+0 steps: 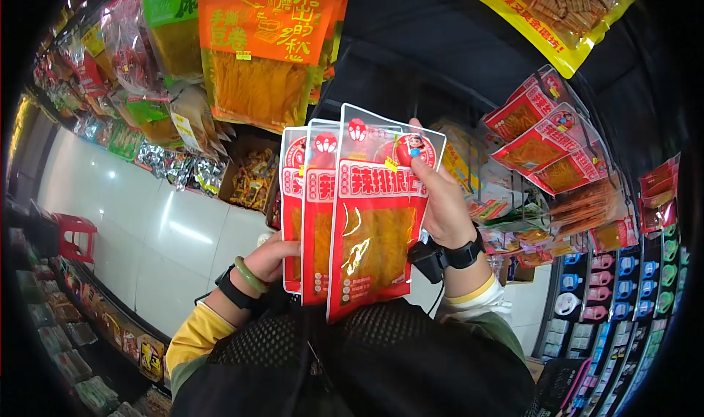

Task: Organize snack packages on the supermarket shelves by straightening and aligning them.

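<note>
Gripping three fanned red packets (378, 248) before me, my left hand (268, 261) and right hand (447, 208) hold opposite edges; open floor (169, 226) lies left. Overlap partly hides rear labels (321, 186); left fingertips are concealed.

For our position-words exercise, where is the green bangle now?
In the head view, left of centre, the green bangle sits between the left hand and a black strap on that arm.

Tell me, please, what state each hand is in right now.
Left hand: closed, holding the red snack packets by their left edge.
Right hand: closed, holding the same red snack packets at upper right.
</note>
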Demonstrator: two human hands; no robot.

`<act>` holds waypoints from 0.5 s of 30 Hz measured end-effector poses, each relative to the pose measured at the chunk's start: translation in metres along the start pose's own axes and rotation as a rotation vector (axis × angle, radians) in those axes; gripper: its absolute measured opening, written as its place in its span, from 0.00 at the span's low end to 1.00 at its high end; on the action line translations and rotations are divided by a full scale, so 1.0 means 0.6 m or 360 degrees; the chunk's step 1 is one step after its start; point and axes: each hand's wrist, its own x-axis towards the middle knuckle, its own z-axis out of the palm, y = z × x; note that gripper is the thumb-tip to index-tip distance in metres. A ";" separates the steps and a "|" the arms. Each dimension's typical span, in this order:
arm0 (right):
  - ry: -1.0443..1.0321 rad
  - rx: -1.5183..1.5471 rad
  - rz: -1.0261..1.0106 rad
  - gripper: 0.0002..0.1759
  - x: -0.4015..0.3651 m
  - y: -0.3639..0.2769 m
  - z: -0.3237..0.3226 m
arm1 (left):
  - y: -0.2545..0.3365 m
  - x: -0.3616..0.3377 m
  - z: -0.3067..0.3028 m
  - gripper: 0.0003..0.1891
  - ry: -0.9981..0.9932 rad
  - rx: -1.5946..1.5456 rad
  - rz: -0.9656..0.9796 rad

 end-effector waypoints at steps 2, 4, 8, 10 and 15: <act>0.0059 0.0043 -0.0076 0.32 -0.001 -0.006 0.011 | 0.002 0.003 -0.003 0.28 -0.0018 -0.0040 -0.0037; 0.0061 0.0006 -0.0112 0.32 0.001 -0.007 0.019 | 0.004 0.005 -0.006 0.26 -0.0004 -0.0028 -0.0108; -0.0097 -0.0142 -0.0195 0.32 0.005 -0.010 0.030 | -0.021 0.026 -0.034 0.24 -0.0080 -0.0107 -0.0132; -0.0121 -0.0706 -0.0311 0.32 0.006 -0.016 0.028 | -0.029 0.030 -0.047 0.23 -0.0114 -0.0186 -0.0092; 0.0117 -0.1279 -0.0554 0.21 -0.001 -0.039 -0.001 | -0.035 0.023 -0.065 0.24 -0.0176 -0.0301 -0.0125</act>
